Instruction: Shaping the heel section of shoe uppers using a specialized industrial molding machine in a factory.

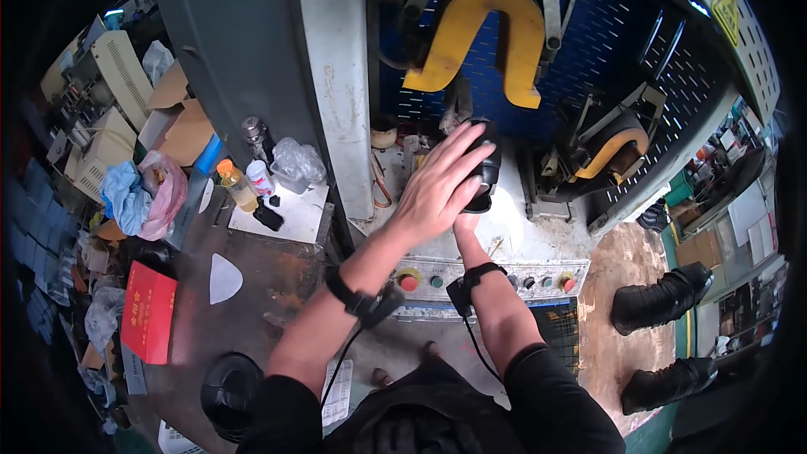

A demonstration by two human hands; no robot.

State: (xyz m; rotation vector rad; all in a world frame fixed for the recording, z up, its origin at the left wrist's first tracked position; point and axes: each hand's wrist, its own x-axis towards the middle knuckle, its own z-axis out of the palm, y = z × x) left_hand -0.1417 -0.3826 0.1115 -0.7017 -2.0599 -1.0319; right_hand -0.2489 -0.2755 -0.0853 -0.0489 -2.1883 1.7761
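Observation:
A black boot point(486, 170), dark and shiny, is held up between my hands in front of the machine. My left hand point(437, 183) grips it from the left, with its long fingers laid across the boot's side. Lower down, my right hand point(466, 221) supports the boot from beneath; its fingers are mostly hidden behind it. Just above hangs a large yellow U-shaped pad point(471, 21) of the machine. Below my forearms runs a control panel point(462, 277) with a red button point(408, 283) and several other knobs.
Two black boots point(660, 298) lie on the brown board at right, beside a smaller yellow U-shaped pad point(612, 151). The left table point(261, 286) bears a red box point(149, 313), an orange-capped bottle point(238, 185), a white cut piece point(224, 277) and another black item point(230, 395).

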